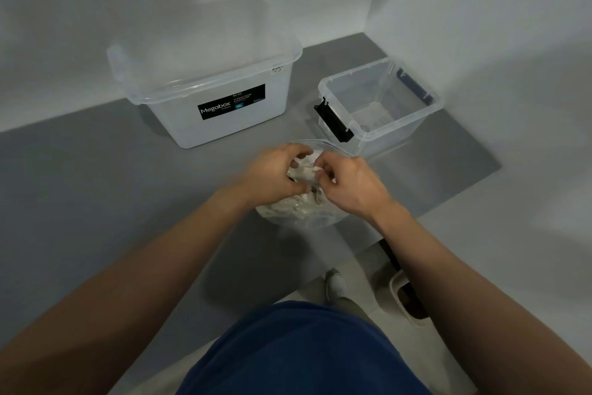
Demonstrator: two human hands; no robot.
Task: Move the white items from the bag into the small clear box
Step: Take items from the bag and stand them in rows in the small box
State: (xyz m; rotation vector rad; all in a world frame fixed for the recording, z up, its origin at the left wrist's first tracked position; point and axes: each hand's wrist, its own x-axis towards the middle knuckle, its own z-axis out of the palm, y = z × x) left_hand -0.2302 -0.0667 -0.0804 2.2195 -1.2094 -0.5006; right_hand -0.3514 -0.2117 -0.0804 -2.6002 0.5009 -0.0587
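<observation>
A clear plastic bag [299, 213] full of white items [302, 172] lies on the grey table in front of me. My left hand [272, 173] curls its fingers over the bag's top and grips a white item at the opening. My right hand [349, 185] pinches the bag's edge beside it. The small clear box [381, 135] with a black latch stands open and empty just beyond the bag, to the right.
A bigger clear storage box [217, 113] with a black Megabox label stands at the back left. White walls close the corner behind and to the right. The grey table [96, 186] ends at my waist; floor and a shoe [336, 285] show below.
</observation>
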